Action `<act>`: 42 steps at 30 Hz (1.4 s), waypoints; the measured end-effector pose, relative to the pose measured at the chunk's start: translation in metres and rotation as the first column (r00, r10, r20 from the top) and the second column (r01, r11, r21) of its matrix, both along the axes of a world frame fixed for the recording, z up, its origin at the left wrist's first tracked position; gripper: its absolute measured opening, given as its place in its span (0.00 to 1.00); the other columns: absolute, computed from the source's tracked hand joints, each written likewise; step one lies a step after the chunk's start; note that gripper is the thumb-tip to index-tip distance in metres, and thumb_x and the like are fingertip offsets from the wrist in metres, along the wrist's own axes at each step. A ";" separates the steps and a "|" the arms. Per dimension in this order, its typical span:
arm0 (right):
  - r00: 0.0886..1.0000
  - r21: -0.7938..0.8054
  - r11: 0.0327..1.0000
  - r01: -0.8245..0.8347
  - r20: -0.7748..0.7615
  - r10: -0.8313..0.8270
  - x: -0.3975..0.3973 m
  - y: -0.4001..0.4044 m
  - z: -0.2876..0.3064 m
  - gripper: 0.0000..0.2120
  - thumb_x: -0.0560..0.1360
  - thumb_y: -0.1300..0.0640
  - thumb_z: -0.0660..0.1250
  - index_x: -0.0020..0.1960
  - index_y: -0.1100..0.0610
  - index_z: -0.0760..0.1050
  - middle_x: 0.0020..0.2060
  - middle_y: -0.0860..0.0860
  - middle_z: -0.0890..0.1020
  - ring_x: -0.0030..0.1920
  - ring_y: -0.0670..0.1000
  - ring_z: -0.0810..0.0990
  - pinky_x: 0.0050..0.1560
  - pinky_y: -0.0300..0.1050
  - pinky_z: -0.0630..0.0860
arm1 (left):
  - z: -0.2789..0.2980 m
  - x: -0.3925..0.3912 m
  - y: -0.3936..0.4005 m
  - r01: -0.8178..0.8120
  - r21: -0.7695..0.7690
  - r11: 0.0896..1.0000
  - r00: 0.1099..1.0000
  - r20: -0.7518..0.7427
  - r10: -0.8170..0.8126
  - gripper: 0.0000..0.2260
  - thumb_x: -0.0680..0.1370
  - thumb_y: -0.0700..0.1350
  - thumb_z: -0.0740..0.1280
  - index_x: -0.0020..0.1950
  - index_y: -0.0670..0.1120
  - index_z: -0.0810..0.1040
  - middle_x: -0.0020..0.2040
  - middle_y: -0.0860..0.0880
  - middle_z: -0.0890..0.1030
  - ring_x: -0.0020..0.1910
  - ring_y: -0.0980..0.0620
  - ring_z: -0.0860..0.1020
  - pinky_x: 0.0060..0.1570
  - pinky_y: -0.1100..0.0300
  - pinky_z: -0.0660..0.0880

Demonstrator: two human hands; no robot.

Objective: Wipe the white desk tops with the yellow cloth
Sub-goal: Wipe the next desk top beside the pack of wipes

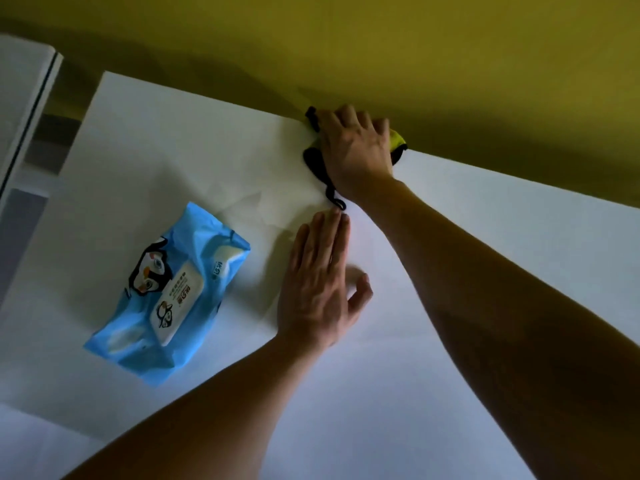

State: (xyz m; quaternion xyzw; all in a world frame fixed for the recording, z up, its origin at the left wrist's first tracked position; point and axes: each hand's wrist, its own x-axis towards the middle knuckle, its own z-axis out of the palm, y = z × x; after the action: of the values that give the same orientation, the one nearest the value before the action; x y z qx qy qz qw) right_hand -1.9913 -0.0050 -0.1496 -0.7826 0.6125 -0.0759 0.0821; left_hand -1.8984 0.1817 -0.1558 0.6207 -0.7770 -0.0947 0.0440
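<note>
Head view, looking down on a white desk top (433,341) that fills most of the frame; its far edge runs from 10 o'clock down toward 3 o'clock and meets an olive-yellow wall (415,46) that occupies the upper part of the picture; the lighting is dim and the wall is shadowed toward 3 o'clock. At 9 o'clock, apart from the desk, stands a second white surface with a dark edge strip (31,109); the gap between them shows grey and dark tones that cannot be identified.

The right hand (356,150) lies at 12 o'clock on the desk's far edge, against the wall, fingers slightly apart and pressed flat on the yellow cloth (397,138); only a small yellow patch shows past the fingers, while the cloth's black trim (313,161) and a black loop protrude on the side toward 9 o'clock. The left hand (318,282) rests palm-down at the centre of the desk, four fingers straight and together, thumb splayed toward 3 o'clock; its fingertips lie just beside the black loop.

At 8 o'clock lies a blue wet-wipe pack (166,292), flat on the desk and well apart from the cloth; it bears a cartoon penguin and a white flip lid (176,303) with printed characters too small to read.
</note>
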 end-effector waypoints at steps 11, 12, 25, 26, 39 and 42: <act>0.982 -0.086 0.978 0.188 -0.008 -0.189 -0.164 0.066 -0.003 0.19 0.83 0.49 0.49 0.65 0.56 0.71 0.56 0.60 0.76 0.55 0.63 0.75 0.59 0.60 0.66 | -0.004 0.001 -0.003 0.008 -0.044 0.999 1.000 0.031 -0.007 0.39 0.77 0.56 0.60 0.84 0.39 0.56 0.85 0.43 0.56 0.84 0.42 0.56 0.82 0.45 0.53; 0.979 -0.088 0.975 0.205 -0.001 -0.206 -0.171 0.068 -0.003 0.17 0.84 0.50 0.51 0.65 0.56 0.71 0.56 0.60 0.76 0.54 0.63 0.75 0.59 0.60 0.66 | -0.004 0.001 -0.003 0.007 -0.044 0.999 1.000 0.028 -0.005 0.39 0.77 0.56 0.60 0.84 0.39 0.56 0.85 0.43 0.56 0.84 0.42 0.56 0.82 0.45 0.53; 0.997 -0.068 0.995 0.076 0.010 -0.075 -0.041 0.020 -0.006 0.19 0.82 0.49 0.53 0.68 0.55 0.71 0.59 0.57 0.76 0.59 0.61 0.75 0.58 0.56 0.65 | -0.006 0.004 -0.002 0.003 -0.082 0.997 1.000 0.030 -0.001 0.37 0.78 0.56 0.60 0.83 0.39 0.58 0.84 0.42 0.59 0.83 0.43 0.58 0.81 0.44 0.56; 0.997 -0.062 0.995 0.080 0.009 -0.080 -0.055 0.024 -0.005 0.20 0.82 0.48 0.53 0.68 0.54 0.71 0.59 0.57 0.76 0.59 0.61 0.75 0.58 0.56 0.65 | -0.006 0.004 -0.001 0.000 -0.083 0.997 1.000 0.028 0.002 0.38 0.77 0.56 0.60 0.83 0.39 0.58 0.84 0.42 0.59 0.83 0.43 0.58 0.81 0.44 0.55; 0.947 -0.094 0.942 0.322 0.025 -0.322 -0.133 0.066 -0.004 0.28 0.77 0.42 0.47 0.64 0.56 0.75 0.57 0.62 0.77 0.56 0.63 0.75 0.59 0.58 0.65 | -0.006 0.003 -0.003 0.014 -0.072 0.997 0.999 0.035 -0.012 0.40 0.76 0.56 0.60 0.84 0.40 0.56 0.84 0.42 0.57 0.83 0.41 0.57 0.82 0.44 0.54; 0.972 -0.043 0.971 0.234 0.019 -0.233 -0.076 0.048 -0.002 0.30 0.76 0.42 0.46 0.69 0.54 0.73 0.60 0.59 0.77 0.59 0.61 0.74 0.61 0.57 0.64 | -0.006 0.003 -0.004 0.020 -0.066 0.998 0.999 0.028 -0.019 0.39 0.76 0.56 0.60 0.84 0.39 0.57 0.84 0.42 0.58 0.83 0.41 0.58 0.82 0.44 0.54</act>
State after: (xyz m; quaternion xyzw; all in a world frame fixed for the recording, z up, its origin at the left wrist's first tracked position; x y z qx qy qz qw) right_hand -2.0678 0.0428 -0.1516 -0.7061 0.6979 -0.1040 0.0593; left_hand -1.8951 0.1782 -0.1613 0.6125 -0.7863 -0.0608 0.0529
